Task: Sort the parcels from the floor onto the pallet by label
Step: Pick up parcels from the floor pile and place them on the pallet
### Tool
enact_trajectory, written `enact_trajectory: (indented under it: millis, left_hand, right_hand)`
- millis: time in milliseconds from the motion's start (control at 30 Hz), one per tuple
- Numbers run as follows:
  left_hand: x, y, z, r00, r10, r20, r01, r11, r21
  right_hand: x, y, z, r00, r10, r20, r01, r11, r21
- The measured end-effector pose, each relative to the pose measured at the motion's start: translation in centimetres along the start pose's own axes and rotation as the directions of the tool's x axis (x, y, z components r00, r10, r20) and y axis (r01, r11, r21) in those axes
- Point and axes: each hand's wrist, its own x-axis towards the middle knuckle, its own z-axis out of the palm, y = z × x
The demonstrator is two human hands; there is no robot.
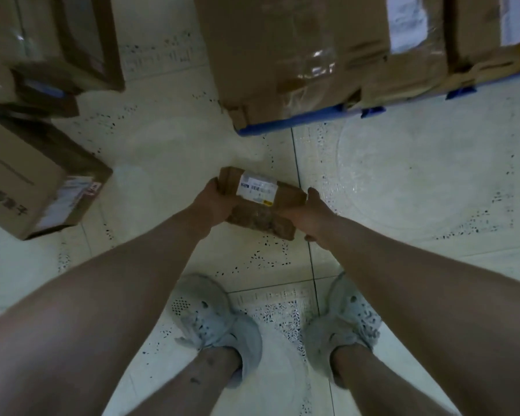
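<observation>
the person stands on the tiled floor (pixel 403 181) holding a small brown parcel (pixel 261 205) in both hands, out in front of their pale clogs (pixel 210 313). the left hand (pixel 213 199) grips the parcel's left end, thumb on top and fingers curled under; the right hand (pixel 308 213) grips the right end the same way. the parcel looks clear of the floor, though how high it sits cannot be told. its white shipping label (pixel 256 187) faces up toward the camera.

this looks like the reading step: the parcel is picked up and the label is turned into view before a spot is chosen. the blue pallet (pixel 288 123) lies just ahead, already bearing large taped cartons (pixel 297 55). other boxes (pixel 33 175) sit on the floor to the left.

the next move likely calls for stepping forward and setting the parcel with the group that matches its label. the print is too blurred to say which group that is.
</observation>
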Motion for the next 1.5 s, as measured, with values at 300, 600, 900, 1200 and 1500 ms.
enact_trajectory:
  millis: [300,600,900,1200,1500]
  left_hand:
    - [-8.9,1.8,-1.6,0.998,0.028,-0.049,-0.037,0.980,-0.194]
    - [-22.5,10.4,-5.5,0.982,0.187,-0.010,-0.183,0.945,-0.271]
    - [-32.4,21.8,-5.6,0.932,0.338,-0.130,-0.358,0.800,-0.482]
    - [-37.7,28.0,2.0,0.962,0.266,0.064,-0.192,0.824,-0.533]
    - [-32.9,30.3,2.6,0.957,0.287,0.030,-0.245,0.864,-0.440]
  right_hand:
    - [-8.5,0.1,-2.4,0.995,-0.093,-0.024,0.096,0.983,0.155]
    - [-23.1,-4.0,-10.0,0.970,-0.199,-0.137,0.216,0.969,0.123]
    - [-32.3,-7.2,-18.6,0.937,-0.347,0.047,0.306,0.876,0.373]
    - [-34.5,-8.1,-24.7,0.897,-0.434,-0.082,0.428,0.812,0.397]
    - [-32.2,-9.5,-26.5,0.882,-0.450,-0.140,0.466,0.877,0.120]
